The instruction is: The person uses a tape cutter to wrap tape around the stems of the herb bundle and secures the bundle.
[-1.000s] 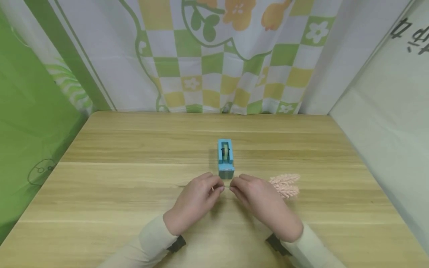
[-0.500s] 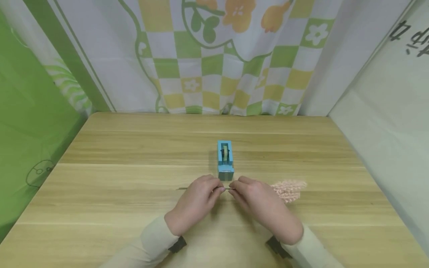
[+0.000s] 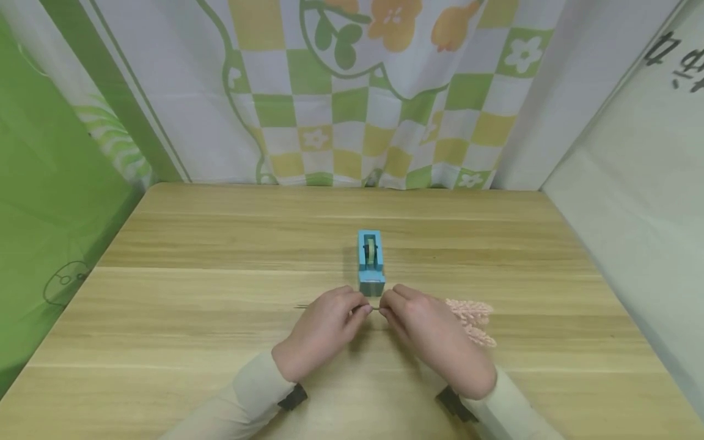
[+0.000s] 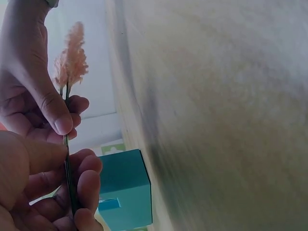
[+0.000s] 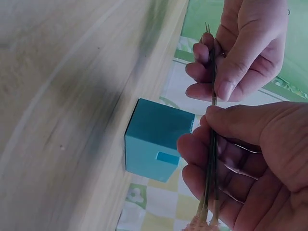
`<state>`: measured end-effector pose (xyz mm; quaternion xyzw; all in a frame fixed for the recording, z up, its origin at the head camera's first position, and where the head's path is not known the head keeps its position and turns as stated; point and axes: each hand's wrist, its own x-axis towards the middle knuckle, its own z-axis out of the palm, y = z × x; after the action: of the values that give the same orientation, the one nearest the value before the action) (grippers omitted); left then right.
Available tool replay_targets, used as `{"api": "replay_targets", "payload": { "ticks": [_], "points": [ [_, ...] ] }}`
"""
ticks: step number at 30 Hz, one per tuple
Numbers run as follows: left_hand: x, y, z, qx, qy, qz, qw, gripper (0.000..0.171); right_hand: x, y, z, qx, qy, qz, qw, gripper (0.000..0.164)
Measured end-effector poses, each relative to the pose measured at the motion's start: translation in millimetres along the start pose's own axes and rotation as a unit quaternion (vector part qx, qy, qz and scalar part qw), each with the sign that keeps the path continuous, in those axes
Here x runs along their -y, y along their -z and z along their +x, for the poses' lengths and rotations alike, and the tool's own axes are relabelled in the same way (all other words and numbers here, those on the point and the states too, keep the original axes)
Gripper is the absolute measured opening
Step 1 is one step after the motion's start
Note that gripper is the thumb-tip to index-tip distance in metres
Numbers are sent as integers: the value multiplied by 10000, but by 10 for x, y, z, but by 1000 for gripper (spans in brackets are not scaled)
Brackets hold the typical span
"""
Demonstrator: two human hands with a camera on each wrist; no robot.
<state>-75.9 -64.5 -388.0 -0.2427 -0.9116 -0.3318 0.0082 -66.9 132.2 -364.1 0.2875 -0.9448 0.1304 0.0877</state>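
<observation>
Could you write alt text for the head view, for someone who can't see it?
A person's left hand and right hand pinch thin stems with fluffy pink heads, which stick out past the right hand. Beyond the hands, a blue tape dispenser stands on a wooden table.

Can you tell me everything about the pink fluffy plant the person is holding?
The pink fluffy plant has at least two bumpy, feathery heads on thin, mostly dark green stems, bunched together. It lies sideways, heads toward the person's right, bare ends toward the left. The left hand and right hand pinch the stems close together, holding them above the table, on the person's side of the blue tape dispenser. I can't tell whether it's real or artificial.
</observation>
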Motion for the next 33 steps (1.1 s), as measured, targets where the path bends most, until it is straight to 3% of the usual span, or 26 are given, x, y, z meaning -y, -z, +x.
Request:
{"api": "replay_targets", "payload": {
  "ticks": [22,33],
  "points": [
    [-5,-1,20,-149,21,63,9999,8,0,-77,9,-50,-166,62,9998,3],
    [51,6,28,227,-43,13,9997,18,-26,-120,21,-286,-102,79,9995,5]
  ]
}}
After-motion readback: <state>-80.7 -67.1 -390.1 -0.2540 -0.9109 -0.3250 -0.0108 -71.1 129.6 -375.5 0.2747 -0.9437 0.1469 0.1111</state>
